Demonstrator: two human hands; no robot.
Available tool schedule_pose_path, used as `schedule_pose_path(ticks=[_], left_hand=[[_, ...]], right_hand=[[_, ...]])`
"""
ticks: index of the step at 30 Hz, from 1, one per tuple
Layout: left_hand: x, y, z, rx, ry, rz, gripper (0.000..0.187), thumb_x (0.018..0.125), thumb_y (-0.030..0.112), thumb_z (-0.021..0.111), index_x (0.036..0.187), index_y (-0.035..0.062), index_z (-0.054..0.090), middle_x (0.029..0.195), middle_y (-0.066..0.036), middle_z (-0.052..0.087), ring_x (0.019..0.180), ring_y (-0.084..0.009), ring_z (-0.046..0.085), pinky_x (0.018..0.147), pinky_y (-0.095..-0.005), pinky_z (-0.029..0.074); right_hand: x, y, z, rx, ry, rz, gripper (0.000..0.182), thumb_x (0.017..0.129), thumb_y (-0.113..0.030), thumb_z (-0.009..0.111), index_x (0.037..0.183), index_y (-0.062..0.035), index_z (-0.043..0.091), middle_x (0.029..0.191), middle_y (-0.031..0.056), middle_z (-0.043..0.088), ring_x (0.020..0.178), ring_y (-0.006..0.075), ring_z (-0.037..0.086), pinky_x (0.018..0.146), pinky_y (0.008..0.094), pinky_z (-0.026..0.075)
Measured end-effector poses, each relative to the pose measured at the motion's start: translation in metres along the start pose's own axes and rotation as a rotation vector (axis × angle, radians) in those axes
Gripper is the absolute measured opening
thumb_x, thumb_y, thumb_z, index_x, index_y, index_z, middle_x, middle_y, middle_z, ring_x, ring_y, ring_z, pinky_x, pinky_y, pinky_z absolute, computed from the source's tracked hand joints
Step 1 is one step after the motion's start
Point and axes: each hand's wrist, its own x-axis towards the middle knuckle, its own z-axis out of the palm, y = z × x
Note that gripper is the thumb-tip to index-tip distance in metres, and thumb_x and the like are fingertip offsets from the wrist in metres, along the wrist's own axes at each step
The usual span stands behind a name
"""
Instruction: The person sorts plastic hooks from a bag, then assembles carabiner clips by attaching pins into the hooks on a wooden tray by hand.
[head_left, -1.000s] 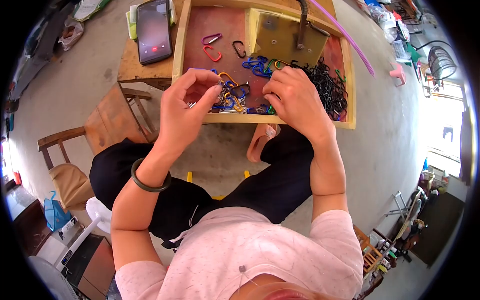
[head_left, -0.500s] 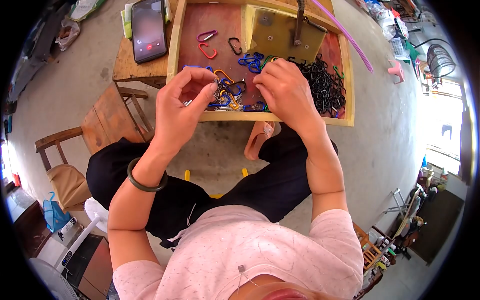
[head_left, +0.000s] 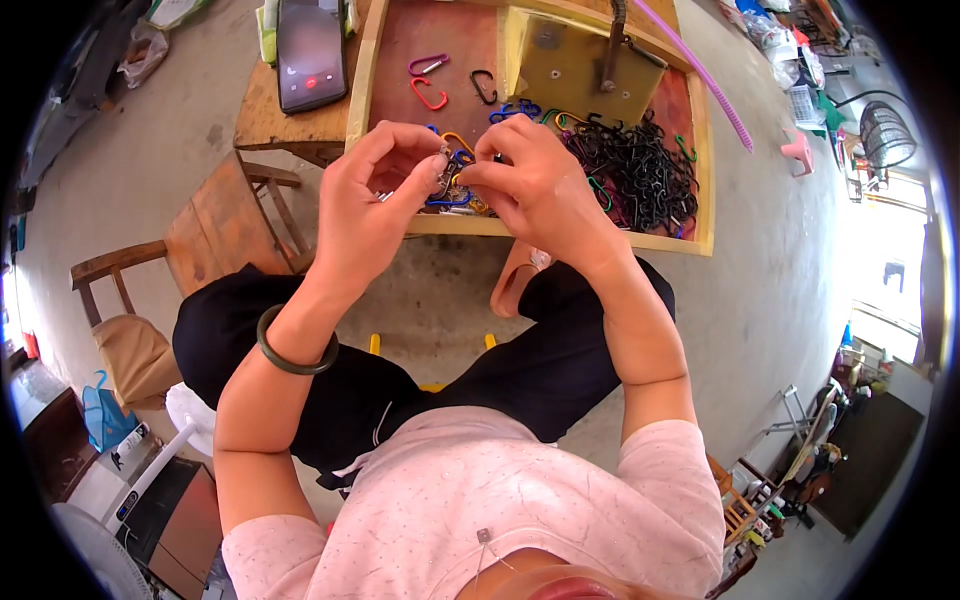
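My left hand (head_left: 372, 215) is closed over the left part of a shallow wooden tray (head_left: 405, 95), thumb and forefinger pinched together. Small silver metal pins (head_left: 384, 197) poke out from under its curled fingers. Close beside it, my right hand (head_left: 550, 190) is also closed, its fingertips almost meeting the left ones. A dark bit shows between the right fingers, too small to name. Under both hands lie loose blue and orange carabiners (head_left: 452, 198) and silver parts, partly hidden. A pile of black carabiners (head_left: 640, 170) fills the tray's right side.
A purple carabiner (head_left: 428, 65), a red one (head_left: 429, 95) and a black one (head_left: 484, 87) lie further back. A yellowish plate (head_left: 560, 70) with a metal lever (head_left: 611, 60) sits in the tray. Left of it is a phone (head_left: 311, 60); a wooden chair (head_left: 215, 225) stands nearby.
My right hand has moved left, towards my left hand, and its fingers have closed in. My left hand stays pinched in about the same place. The view has shifted slightly.
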Motion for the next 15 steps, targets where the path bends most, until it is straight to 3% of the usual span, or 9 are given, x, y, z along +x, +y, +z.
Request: schedule_pose_path(ticks=[15], left_hand=[[-0.002,-0.003,-0.004,0.004,0.005,0.006,0.012,0.092,0.006,0.070,0.101,0.0003,0.066,0.088,0.000,0.067,0.075,-0.0042,0.062,0.067,-0.0211,0.050]], right_hand=[[0.011,-0.009,0.006,-0.212,-0.098,0.019,0.006,0.075,-0.008,0.067,0.080,-0.0066,0.068,0.097,0.0052,0.062,0.097,0.0239,0.056,0.086,0.0371,0.045]])
